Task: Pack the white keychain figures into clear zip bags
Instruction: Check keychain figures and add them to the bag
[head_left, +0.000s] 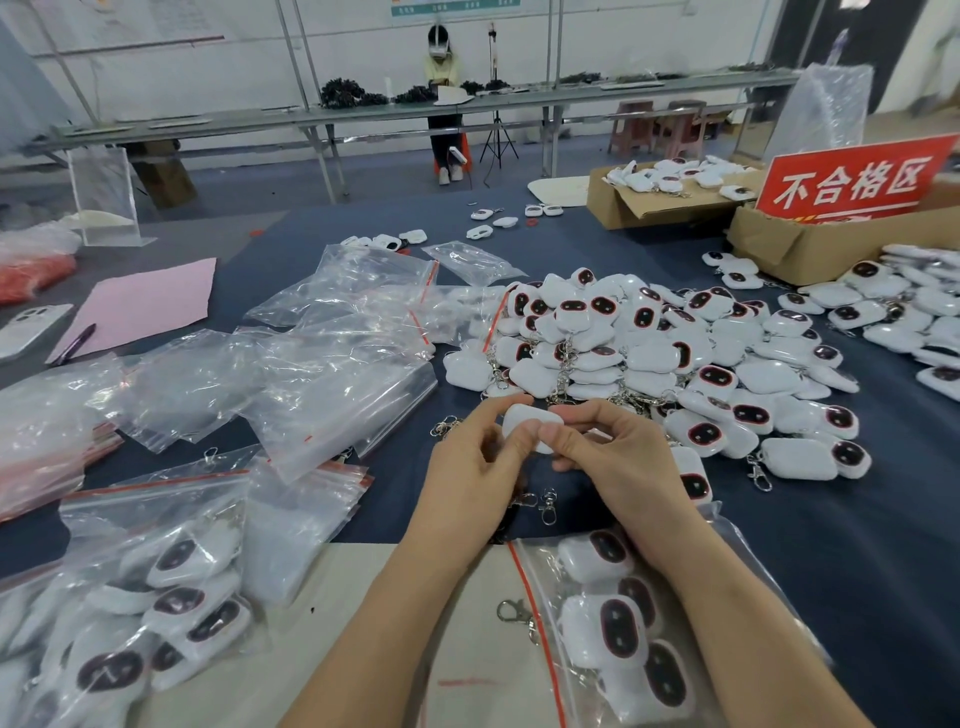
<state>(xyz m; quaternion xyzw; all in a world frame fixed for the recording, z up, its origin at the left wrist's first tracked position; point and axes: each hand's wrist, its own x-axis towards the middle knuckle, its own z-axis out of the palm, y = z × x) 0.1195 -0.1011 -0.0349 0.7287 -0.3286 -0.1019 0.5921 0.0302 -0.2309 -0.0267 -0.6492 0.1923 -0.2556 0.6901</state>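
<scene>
head: figure (523, 420) between both hands (467, 483) (628, 467)

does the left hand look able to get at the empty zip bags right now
Probably yes: the empty zip bags lie uncovered just beside the left hand, though it now pinches a white figure.

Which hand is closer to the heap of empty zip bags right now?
Left. The left hand is just right of the empty zip bags; the right hand lies farther right, beyond the held figure.
</scene>
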